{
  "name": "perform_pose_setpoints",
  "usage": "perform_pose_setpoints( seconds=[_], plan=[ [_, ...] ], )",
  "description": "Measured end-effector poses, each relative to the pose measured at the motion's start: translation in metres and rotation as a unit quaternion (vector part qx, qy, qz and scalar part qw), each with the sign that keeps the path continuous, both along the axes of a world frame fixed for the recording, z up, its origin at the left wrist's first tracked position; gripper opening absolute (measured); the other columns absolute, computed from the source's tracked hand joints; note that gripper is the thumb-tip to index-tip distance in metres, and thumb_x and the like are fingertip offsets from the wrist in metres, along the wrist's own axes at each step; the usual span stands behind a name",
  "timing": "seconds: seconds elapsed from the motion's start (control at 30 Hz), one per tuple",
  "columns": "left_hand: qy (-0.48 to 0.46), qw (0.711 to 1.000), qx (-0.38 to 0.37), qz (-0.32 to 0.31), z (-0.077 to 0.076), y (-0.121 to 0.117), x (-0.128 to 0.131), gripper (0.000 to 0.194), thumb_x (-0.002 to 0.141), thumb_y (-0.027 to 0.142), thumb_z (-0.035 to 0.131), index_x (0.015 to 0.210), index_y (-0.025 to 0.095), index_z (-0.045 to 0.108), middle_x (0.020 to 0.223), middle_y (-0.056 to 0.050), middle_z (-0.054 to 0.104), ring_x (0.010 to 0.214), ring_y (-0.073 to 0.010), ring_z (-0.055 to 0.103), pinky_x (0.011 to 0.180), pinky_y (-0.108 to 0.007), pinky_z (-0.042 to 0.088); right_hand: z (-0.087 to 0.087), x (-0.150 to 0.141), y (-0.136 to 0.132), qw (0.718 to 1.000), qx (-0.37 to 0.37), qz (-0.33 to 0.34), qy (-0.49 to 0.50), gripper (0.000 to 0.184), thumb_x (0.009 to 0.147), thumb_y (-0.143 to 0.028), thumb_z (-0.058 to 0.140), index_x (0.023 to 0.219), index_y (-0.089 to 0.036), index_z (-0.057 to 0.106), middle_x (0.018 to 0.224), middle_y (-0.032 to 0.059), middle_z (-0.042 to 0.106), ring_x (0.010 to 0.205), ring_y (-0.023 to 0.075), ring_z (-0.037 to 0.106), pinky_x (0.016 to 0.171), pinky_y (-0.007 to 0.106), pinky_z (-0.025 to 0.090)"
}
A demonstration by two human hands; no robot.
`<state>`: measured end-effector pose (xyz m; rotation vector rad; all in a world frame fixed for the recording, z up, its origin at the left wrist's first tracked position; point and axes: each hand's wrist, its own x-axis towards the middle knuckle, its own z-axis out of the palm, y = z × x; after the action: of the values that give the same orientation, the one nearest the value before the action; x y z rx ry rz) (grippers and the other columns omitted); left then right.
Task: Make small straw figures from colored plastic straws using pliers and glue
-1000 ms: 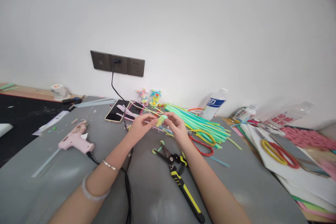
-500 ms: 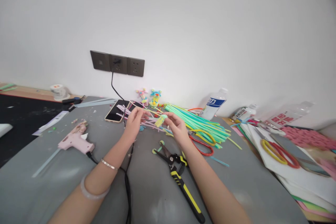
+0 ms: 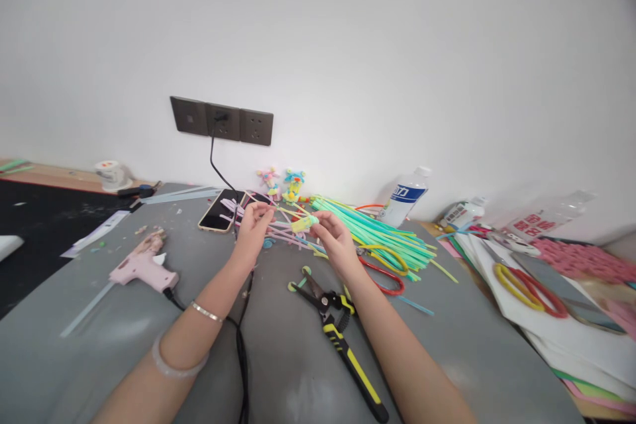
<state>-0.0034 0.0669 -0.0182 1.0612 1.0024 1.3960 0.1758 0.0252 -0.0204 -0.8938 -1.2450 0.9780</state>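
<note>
Between the thumb and fingers of my right hand [image 3: 335, 238] is a small yellow and mint-green fuzzy piece of coiled pipe cleaner [image 3: 301, 224]. To its left, my left hand [image 3: 254, 225] is closed in a pinch. A thin yellow strand shows near those fingertips, running toward the coiled piece; whether the two join is not clear. Below my hands, wire cutters [image 3: 325, 308] with black and yellow handles lie on the grey table [image 3: 283, 358], pale green curls at their jaws. Beyond my right hand spreads a bundle of green pipe cleaners [image 3: 382, 232].
A pink glue gun [image 3: 144, 265] lies at left, its black cord crossing the table. Behind my left hand is a phone [image 3: 218, 212]. Two fuzzy figures [image 3: 283, 185] stand by the wall. Red and yellow scissors [image 3: 385, 265] and a bottle [image 3: 405, 197] are at right.
The coiled piece has turned between my right fingers and looks more level. My left hand has shifted slightly, its fingers bunched closer together.
</note>
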Motion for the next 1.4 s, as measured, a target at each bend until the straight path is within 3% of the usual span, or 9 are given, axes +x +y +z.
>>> perform_pose_setpoints(
  seconds=[0.13,0.3,0.57,0.77,1.0,1.2,1.4],
  plan=[
    [0.062,0.994,0.020,-0.083,0.006,-0.005,-0.001,0.033,0.075,0.048,0.067,0.094,0.020,0.063,0.096,-0.006,0.071,0.083,-0.0173,0.066,0.061,-0.023,0.047,0.000,-0.001,0.001,1.000,0.003,0.003,-0.002,0.024,0.080,-0.040,0.068,0.095,-0.023,0.059,0.077,-0.0016,0.058,0.070,0.0144,0.056,0.069,0.028,0.048],
    [0.104,0.974,0.102,-0.172,0.010,-0.011,0.003,0.036,0.067,0.043,0.076,0.092,0.019,0.068,0.095,-0.006,0.072,0.085,-0.0190,0.066,0.070,-0.027,0.052,0.000,-0.001,0.001,1.000,0.007,0.003,-0.002,0.025,0.079,-0.040,0.070,0.095,-0.024,0.058,0.079,-0.0012,0.059,0.071,0.0147,0.057,0.070,0.029,0.049],
    [0.142,0.969,0.141,-0.147,0.008,-0.012,0.003,0.027,0.071,0.038,0.074,0.087,0.017,0.066,0.085,-0.004,0.071,0.074,-0.0173,0.065,0.064,-0.026,0.050,0.003,-0.002,-0.001,1.000,0.012,0.010,-0.024,0.028,0.081,-0.041,0.069,0.101,-0.023,0.062,0.086,0.0013,0.063,0.076,0.0154,0.059,0.073,0.029,0.051],
    [0.222,0.939,0.210,-0.156,0.008,-0.017,0.003,0.019,0.074,0.032,0.072,0.080,0.019,0.060,0.080,-0.001,0.066,0.071,-0.0156,0.062,0.066,-0.026,0.047,0.005,-0.001,-0.004,0.998,0.007,-0.015,-0.061,0.031,0.085,-0.045,0.062,0.107,-0.024,0.065,0.093,0.0036,0.065,0.078,0.0172,0.059,0.073,0.031,0.051],
    [0.187,0.941,0.164,-0.228,0.011,-0.020,0.005,0.028,0.070,0.036,0.076,0.083,0.018,0.058,0.083,-0.001,0.066,0.071,-0.0147,0.062,0.067,-0.027,0.047,0.005,0.000,-0.003,0.999,0.001,0.000,-0.042,0.029,0.085,-0.044,0.063,0.105,-0.024,0.068,0.095,0.0039,0.067,0.082,0.0179,0.061,0.073,0.031,0.051],
    [0.125,0.946,0.097,-0.282,0.005,-0.015,0.007,0.035,0.069,0.038,0.077,0.094,0.017,0.063,0.092,-0.007,0.072,0.084,-0.0200,0.067,0.081,-0.033,0.051,0.001,0.002,-0.001,1.000,-0.005,0.014,-0.021,0.028,0.084,-0.044,0.065,0.104,-0.025,0.069,0.100,0.0033,0.068,0.082,0.0171,0.061,0.075,0.031,0.051],
    [0.160,0.933,0.101,-0.306,0.002,-0.014,0.007,0.038,0.074,0.041,0.074,0.102,0.016,0.069,0.097,-0.009,0.073,0.089,-0.0234,0.068,0.082,-0.035,0.052,-0.006,0.005,0.004,0.999,-0.009,0.027,-0.017,0.036,0.088,-0.052,0.058,0.105,-0.023,0.071,0.079,0.0021,0.062,0.072,0.0165,0.057,0.070,0.030,0.049]
  ],
)
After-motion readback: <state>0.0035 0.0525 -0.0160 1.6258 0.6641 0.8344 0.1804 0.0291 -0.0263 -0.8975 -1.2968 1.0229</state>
